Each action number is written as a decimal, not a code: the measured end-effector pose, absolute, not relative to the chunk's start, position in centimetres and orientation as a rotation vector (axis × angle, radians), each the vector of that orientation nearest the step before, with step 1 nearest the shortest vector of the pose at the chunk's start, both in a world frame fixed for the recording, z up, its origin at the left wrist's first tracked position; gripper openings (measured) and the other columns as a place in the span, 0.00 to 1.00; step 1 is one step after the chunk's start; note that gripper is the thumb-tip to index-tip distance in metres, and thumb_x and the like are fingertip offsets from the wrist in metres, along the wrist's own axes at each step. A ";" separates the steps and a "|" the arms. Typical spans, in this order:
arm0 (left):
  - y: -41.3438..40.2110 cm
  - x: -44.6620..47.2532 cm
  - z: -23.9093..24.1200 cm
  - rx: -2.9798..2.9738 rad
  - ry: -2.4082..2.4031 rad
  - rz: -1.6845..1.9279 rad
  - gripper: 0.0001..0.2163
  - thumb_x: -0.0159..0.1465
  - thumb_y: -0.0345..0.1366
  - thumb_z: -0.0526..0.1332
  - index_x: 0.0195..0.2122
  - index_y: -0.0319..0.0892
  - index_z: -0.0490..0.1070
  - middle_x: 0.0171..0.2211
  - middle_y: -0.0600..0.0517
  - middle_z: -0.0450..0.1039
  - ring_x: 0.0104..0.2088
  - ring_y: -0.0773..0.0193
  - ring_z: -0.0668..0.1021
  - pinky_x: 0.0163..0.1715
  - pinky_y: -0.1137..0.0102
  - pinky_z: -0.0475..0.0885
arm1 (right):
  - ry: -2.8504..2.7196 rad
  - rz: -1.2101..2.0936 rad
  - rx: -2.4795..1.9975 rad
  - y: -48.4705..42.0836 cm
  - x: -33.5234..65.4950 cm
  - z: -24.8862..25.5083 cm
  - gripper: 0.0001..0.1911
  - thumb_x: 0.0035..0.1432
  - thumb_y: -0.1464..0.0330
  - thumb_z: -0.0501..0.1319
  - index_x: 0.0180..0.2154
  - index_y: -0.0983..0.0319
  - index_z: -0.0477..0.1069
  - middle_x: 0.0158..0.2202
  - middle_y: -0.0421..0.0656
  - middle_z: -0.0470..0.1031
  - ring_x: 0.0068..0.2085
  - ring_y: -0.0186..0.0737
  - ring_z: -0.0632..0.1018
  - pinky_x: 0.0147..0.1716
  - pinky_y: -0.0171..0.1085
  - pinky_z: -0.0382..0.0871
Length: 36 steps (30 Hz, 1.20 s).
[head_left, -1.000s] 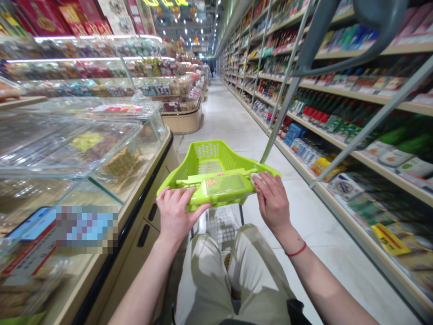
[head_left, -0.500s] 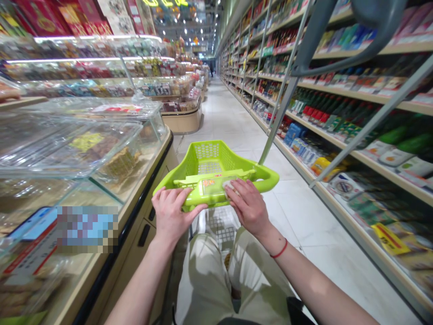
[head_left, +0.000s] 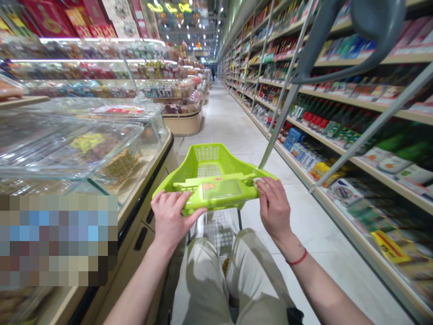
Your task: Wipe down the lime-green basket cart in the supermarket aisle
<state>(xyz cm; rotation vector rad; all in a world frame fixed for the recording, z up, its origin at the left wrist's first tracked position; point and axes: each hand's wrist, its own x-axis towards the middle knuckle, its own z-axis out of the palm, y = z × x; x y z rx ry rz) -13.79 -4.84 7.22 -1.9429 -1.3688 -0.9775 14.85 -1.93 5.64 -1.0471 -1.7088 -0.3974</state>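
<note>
A bright green plastic shopping cart (head_left: 216, 158) stands before me, its basket of perforated walls. Across its near side runs the green handle (head_left: 230, 201), with a clear label panel (head_left: 221, 188) in the middle. My left hand (head_left: 171, 210) is closed round the handle's left part, thumb below. At the handle's right end, my right hand (head_left: 275, 205) presses its bent fingers on a small white tissue (head_left: 260, 180), most of which is hidden under them. A red cord circles my right wrist.
On the left is a counter with clear-lidded food bins (head_left: 108, 140); beyond it stand packed display shelves (head_left: 101, 70). Tall shelves of bottles and packets (head_left: 338, 131) line the right. A metal pole (head_left: 277, 128) with a dark grey loop (head_left: 345, 74) rises beside the cart. A tiled aisle (head_left: 219, 108) runs ahead.
My right hand has slid right along the handle with the white tissue, from the label panel to the right end. My left hand has kept its place.
</note>
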 end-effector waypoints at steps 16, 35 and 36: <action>-4.9 -14.0 7.2 -1.951 -1.386 -0.983 0.22 0.55 0.55 0.68 0.43 0.44 0.74 0.35 0.50 0.77 0.39 0.55 0.75 0.53 0.56 0.61 | -1.846 -0.166 -1.318 2.2 19.6 8.8 0.16 0.63 0.68 0.52 0.36 0.60 0.79 0.42 0.46 0.82 0.47 0.44 0.81 0.51 0.45 0.75; -5.0 -13.7 7.3 -1.947 -1.397 -1.005 0.22 0.56 0.54 0.68 0.43 0.44 0.74 0.35 0.49 0.77 0.39 0.55 0.74 0.52 0.56 0.61 | -1.902 -0.298 -1.032 -5.0 11.1 5.1 0.32 0.65 0.77 0.51 0.69 0.60 0.50 0.64 0.55 0.62 0.67 0.53 0.60 0.63 0.60 0.61; -5.1 -13.7 7.4 -1.949 -1.397 -1.008 0.22 0.56 0.54 0.68 0.43 0.44 0.74 0.35 0.49 0.77 0.39 0.55 0.74 0.52 0.56 0.61 | -1.934 -0.312 -1.021 -5.0 10.8 5.0 0.34 0.64 0.77 0.50 0.69 0.60 0.48 0.64 0.56 0.61 0.67 0.54 0.60 0.63 0.60 0.61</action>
